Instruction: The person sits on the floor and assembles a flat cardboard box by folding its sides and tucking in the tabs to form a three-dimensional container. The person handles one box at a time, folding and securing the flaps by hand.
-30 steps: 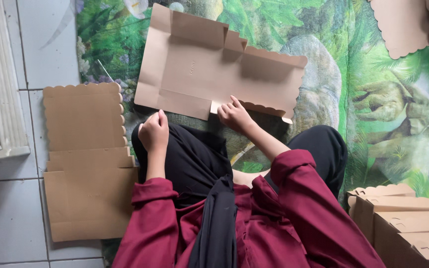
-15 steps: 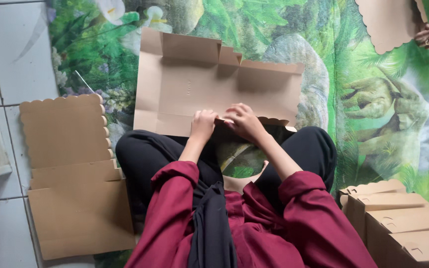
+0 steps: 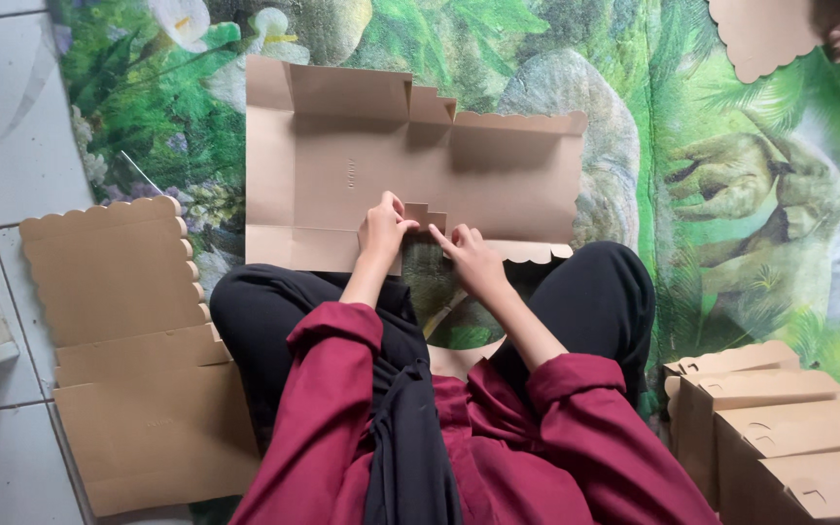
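two hands meet at the flat cardboard box blank's [image 3: 381,165] near edge — your left hand [image 3: 382,228] pinches a small tab, your right hand [image 3: 469,258] presses open-fingered beside it; blank runs left-right.

Plain tan-brown cardboard sheet [image 3: 381,165], unprinted, w/ scalloped edge on one side. Mat [image 3: 721,224] beneath: vivid green jungle print w/ grey rocks, white lilies w/ yellow centres, olive-green dinosaur. Floor tiles [image 3: 2,117] pale grey-white w/ darker grout lines. Flat cardboard stack [image 3: 119,340] at left, same tan. Folded boxes [image 3: 789,428] at lower right, tan too. Sleeves [image 3: 332,389] deep maroon; trousers [image 3: 595,301] black; dark charcoal scarf [image 3: 405,437] hanging between the sleeves.
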